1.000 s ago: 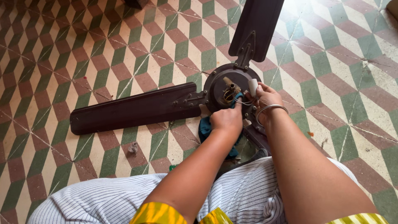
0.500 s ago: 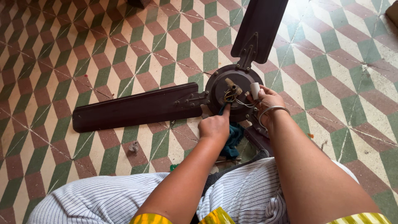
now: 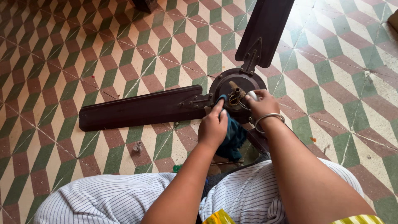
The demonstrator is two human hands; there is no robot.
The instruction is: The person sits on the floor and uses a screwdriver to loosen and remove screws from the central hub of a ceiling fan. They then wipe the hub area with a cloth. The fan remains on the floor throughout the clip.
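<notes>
One dark brown metal ceiling fan (image 3: 232, 97) lies on the floor of green, maroon and cream tiles (image 3: 83, 62), with two blades visible at twelve and nine o'clock. Left hand (image 3: 213, 126) grip pinches one teal cloth (image 3: 234, 137) against the hub; right hand (image 3: 261, 103) grip closes around a small white piece (image 3: 252, 96).

- The left hand (image 3: 212, 129) is bare, with no ring or band showing, and the forearm behind it is uncovered.
- The right hand (image 3: 262, 105) is bare too; a thin silver-coloured metal bangle (image 3: 268, 119) circles its wrist.
- Yellow sleeve edges (image 3: 360, 219) with green stripes show at the near edge, on both arms.
- A white garment (image 3: 124, 197) with fine dark pinstripes covers the lap and knees, lying in soft folds.
</notes>
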